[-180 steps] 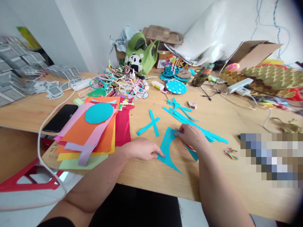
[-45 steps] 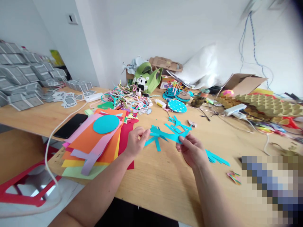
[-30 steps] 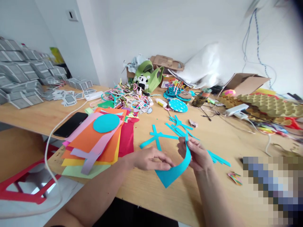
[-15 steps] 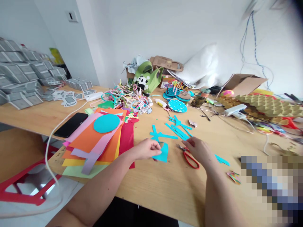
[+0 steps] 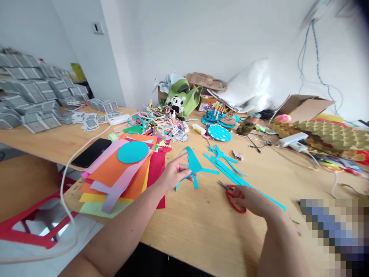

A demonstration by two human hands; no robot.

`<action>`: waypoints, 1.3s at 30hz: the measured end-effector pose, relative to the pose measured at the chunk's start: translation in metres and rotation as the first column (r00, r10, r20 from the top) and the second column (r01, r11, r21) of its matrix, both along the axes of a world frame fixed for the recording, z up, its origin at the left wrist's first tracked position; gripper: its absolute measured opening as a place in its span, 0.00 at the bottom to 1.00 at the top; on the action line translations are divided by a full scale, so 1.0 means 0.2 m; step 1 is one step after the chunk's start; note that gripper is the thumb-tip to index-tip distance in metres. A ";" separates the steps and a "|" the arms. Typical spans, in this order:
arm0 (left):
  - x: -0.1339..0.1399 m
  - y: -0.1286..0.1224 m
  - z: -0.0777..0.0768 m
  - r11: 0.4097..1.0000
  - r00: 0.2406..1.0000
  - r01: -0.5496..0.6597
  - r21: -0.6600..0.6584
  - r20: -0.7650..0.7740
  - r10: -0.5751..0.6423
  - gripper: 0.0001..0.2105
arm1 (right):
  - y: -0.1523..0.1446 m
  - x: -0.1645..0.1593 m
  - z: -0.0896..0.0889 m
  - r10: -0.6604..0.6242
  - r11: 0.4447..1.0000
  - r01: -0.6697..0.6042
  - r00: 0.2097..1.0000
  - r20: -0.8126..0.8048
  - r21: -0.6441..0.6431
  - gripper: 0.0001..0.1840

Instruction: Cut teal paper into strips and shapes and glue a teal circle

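My left hand [image 5: 173, 175] is closed on a piece of turquoise paper [image 5: 194, 163], which is raised and tilted at the fingertips. Narrow turquoise strips [image 5: 211, 171] show beside and below it. My right hand [image 5: 250, 198] grips the red handles of a pair of scissors [image 5: 228, 197], low at the tabletop with the blades pointing away to the left. Long turquoise strips [image 5: 223, 169] lie just beyond the scissors. A turquoise paper circle [image 5: 133, 152] rests on the stack of coloured sheets to the left.
Coloured paper sheets [image 5: 106, 169] and a black phone [image 5: 91, 153] lie at the left. Behind are a heap of colourful scraps [image 5: 157, 121], a glue bottle [image 5: 198, 129] and a green bag [image 5: 187, 100]. Egg-carton trays [image 5: 331, 132] and a white power strip [image 5: 293, 139] occupy the right.
My left hand has lifted the turquoise paper and moved slightly up and left. My right hand has come down onto the scissors' handles, and the view has shifted a little.
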State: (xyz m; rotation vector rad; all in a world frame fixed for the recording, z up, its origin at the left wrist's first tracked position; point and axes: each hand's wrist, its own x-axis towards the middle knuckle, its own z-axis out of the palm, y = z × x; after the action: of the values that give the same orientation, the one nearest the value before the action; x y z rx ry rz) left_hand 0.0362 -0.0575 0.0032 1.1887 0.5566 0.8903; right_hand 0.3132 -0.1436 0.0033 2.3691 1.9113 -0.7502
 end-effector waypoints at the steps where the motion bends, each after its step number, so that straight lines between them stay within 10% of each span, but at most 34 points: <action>1: 0.00 0.00 -0.01 1.000 1.000 -0.006 0.018 -0.005 0.006 0.41 | 0.00 0.02 -0.01 -0.001 1.000 0.001 1.000 -0.001 0.003 0.07; 9: -0.01 0.03 -0.02 0.994 0.999 0.021 0.104 -0.047 -0.016 0.43 | 0.02 0.08 -0.05 -0.093 0.996 0.092 0.972 0.214 0.017 0.12; 22: -0.01 0.06 -0.07 0.994 0.998 -0.021 0.110 -0.049 0.027 0.45 | 0.00 0.09 -0.08 -0.011 0.999 0.015 0.996 0.083 -0.043 0.09; 29: -0.02 0.09 -0.09 0.993 0.996 -0.072 0.093 -0.037 0.076 0.45 | 0.00 0.00 -0.01 0.032 0.998 -0.022 0.985 -0.167 0.057 0.10; 39: -0.05 0.11 -0.09 0.998 0.998 -0.056 0.041 0.000 0.056 0.47 | 0.03 -0.42 0.08 0.213 0.941 0.032 0.715 -0.666 0.336 0.16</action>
State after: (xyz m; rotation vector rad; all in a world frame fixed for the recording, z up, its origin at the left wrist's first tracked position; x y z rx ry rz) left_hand 0.0259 -0.0345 -0.0145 1.2159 0.5770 0.9531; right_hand 0.2302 -0.1367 0.0203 2.3166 2.5775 -1.6298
